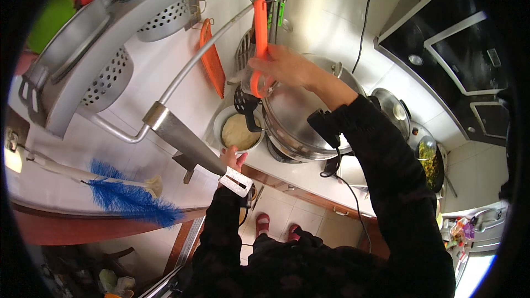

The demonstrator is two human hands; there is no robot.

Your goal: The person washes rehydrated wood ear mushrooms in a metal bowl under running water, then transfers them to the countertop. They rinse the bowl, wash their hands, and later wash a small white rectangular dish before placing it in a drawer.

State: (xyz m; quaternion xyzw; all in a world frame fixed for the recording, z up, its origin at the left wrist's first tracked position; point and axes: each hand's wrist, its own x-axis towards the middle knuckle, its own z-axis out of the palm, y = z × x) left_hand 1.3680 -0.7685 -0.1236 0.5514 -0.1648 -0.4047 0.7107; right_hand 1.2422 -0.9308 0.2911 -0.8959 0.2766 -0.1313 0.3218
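My right hand [285, 66] is raised beside an orange-handled utensil [260, 29] that hangs near the wall rack; its fingers touch or hold the handle, which I cannot tell for sure. Lower down, my left hand [233, 159] rests at the near rim of a bowl [218, 126] with pale dough [240, 132] in it. Its thumb and fingers are partly spread at the rim, and the grip is unclear. A black slotted spoon [240, 100] hangs just above the bowl. Right of the bowl stands a large lidded steel pot [298, 103].
An orange grater [212, 60] and metal racks hang on the left wall. A metal bracket [186, 140] juts out above my left forearm, near a blue bristly duster [132, 198]. Right of the pot are a glass lid [391, 109] and a pan of yellow-green food [430, 169]. A range hood [439, 45] hangs at upper right.
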